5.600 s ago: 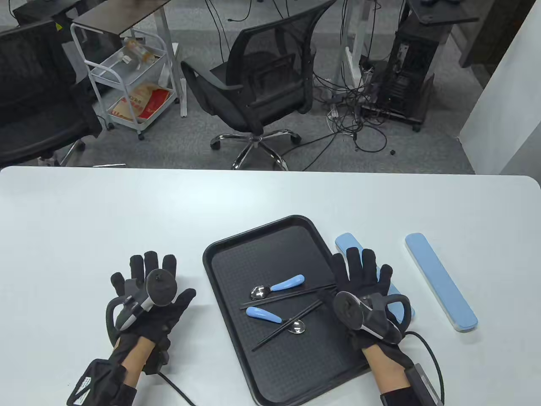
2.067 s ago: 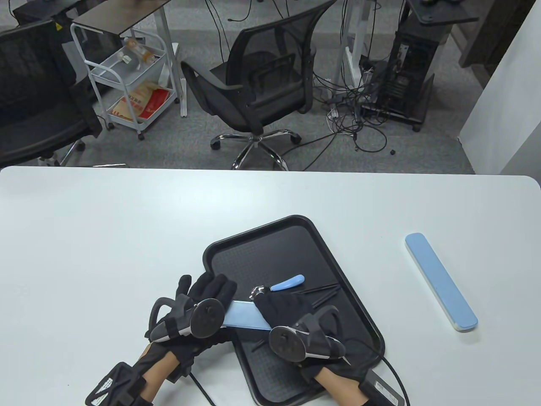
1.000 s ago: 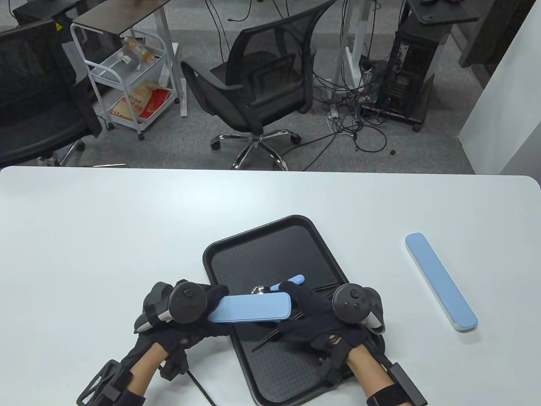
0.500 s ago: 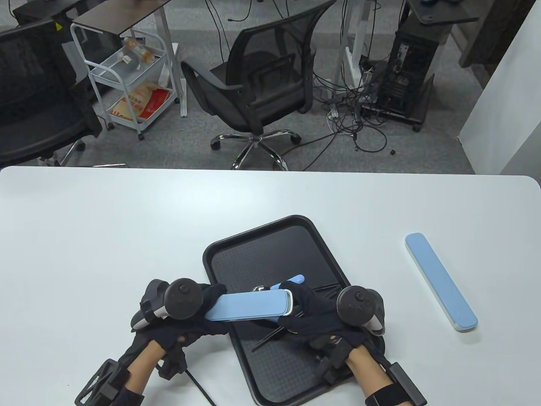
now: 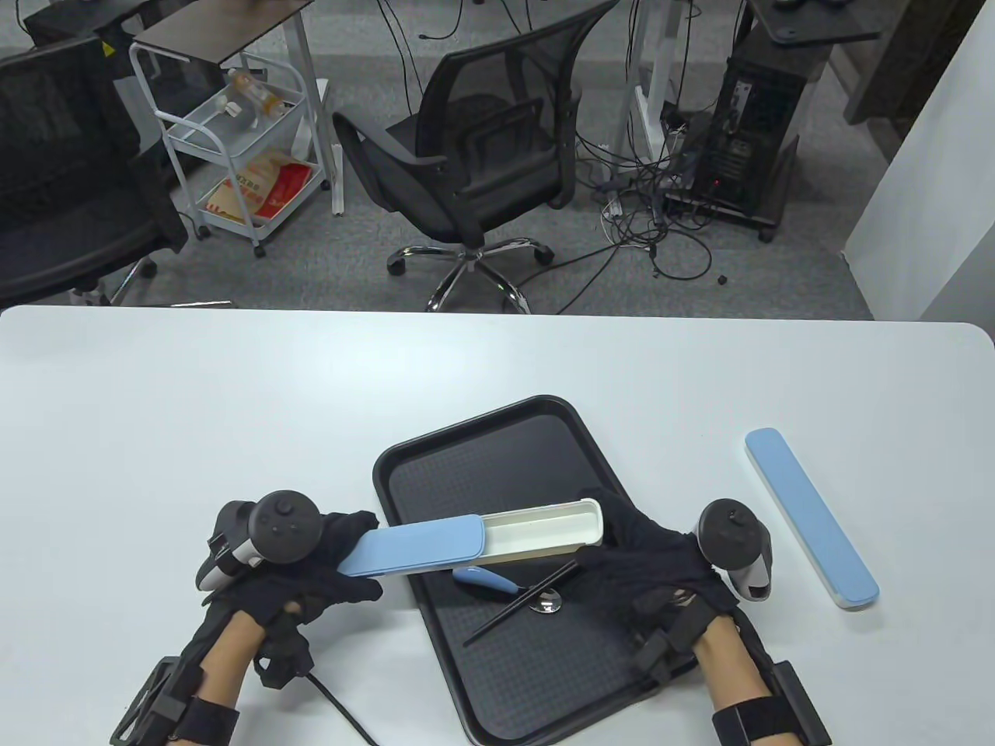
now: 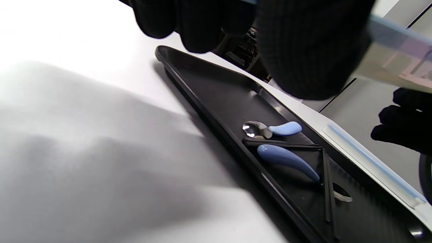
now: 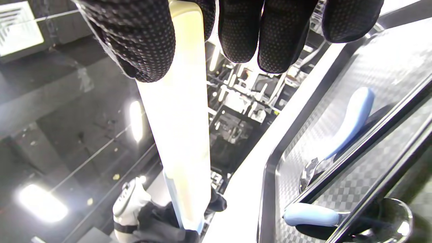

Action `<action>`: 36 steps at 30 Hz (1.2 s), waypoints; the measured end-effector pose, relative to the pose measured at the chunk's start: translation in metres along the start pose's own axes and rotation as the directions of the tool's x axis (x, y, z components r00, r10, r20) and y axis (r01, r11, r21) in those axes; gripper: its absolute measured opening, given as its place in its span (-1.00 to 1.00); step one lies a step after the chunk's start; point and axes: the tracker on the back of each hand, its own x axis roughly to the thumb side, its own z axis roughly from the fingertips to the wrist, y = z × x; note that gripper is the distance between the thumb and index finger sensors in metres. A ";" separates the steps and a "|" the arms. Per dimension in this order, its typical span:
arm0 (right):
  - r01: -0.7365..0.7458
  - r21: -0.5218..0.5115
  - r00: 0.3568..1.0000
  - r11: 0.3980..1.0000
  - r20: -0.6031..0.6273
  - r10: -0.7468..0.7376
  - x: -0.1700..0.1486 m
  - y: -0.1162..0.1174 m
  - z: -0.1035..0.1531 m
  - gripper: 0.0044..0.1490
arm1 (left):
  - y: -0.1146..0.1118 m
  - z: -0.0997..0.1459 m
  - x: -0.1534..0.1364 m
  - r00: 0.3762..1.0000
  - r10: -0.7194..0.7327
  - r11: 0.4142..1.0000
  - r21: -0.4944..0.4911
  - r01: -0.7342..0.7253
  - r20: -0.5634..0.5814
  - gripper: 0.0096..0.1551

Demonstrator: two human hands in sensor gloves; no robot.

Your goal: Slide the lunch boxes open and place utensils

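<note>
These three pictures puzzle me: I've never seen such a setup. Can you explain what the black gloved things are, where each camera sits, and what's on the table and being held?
They are a person's two hands in black sensor gloves, each with a tracker strapped to its back. One camera looks down at the table; one sits on each wrist.

The left hand grips the blue lid of a slim utensil box, and the right hand grips its cream inner tray, pulled partly out above the black tray.

On the black tray lie two blue-handled spoons and black chopsticks. A second, closed blue box lies on the white table.
</note>
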 end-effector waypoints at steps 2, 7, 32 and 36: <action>0.016 0.003 1.000 1.000 -0.015 -0.016 -0.003 -0.006 0.002 -0.02 | 0.000 0.000 -0.002 1.000 0.000 1.000 -0.002 0.000 -0.007 0.10; 0.045 -0.010 0.998 0.999 -0.032 -0.045 -0.008 -0.013 0.004 -0.04 | 0.001 0.000 -0.006 1.000 0.012 1.000 -0.001 -0.012 -0.013 0.10; -0.970 0.070 0.241 0.234 0.131 0.962 -0.006 0.077 -0.008 -0.39 | 0.009 0.005 -0.013 0.994 0.053 0.997 0.069 -0.047 -0.090 0.11; -0.987 0.079 0.149 0.137 0.168 0.975 -0.007 0.091 -0.012 -0.37 | 0.010 0.005 -0.014 0.991 0.061 0.995 0.081 -0.052 -0.117 0.10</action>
